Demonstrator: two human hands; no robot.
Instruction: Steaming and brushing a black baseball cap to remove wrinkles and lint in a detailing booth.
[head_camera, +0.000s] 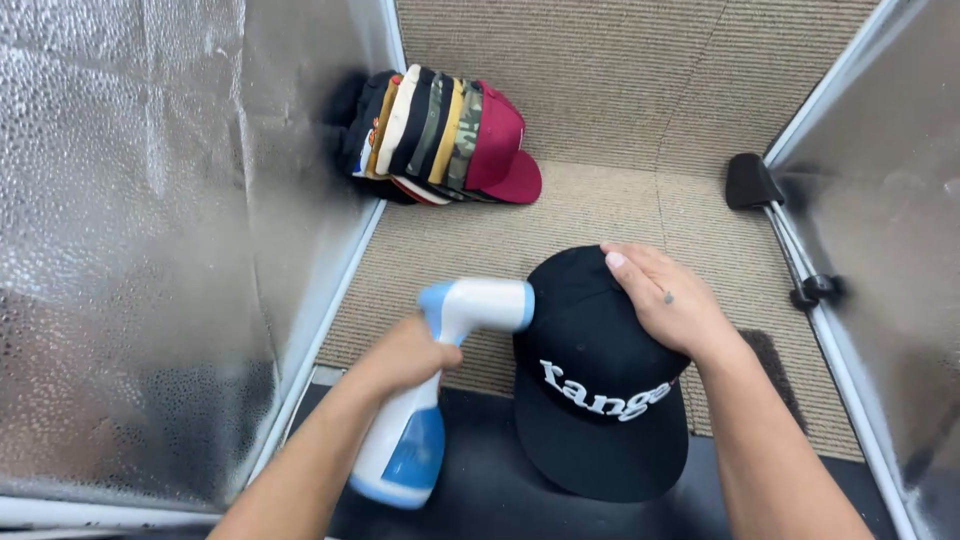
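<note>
A black cap with white lettering on its front lies on the floor, brim toward me. My right hand rests flat on the cap's crown, fingers spread over its far side. My left hand grips the neck of a white and blue handheld steamer. The steamer's head touches or nearly touches the left side of the cap's crown.
A row of several stacked caps leans against the left silver panel. Another silver panel with a black foot stands at the right. Beige carpet covers the floor; a dark mat lies under the cap.
</note>
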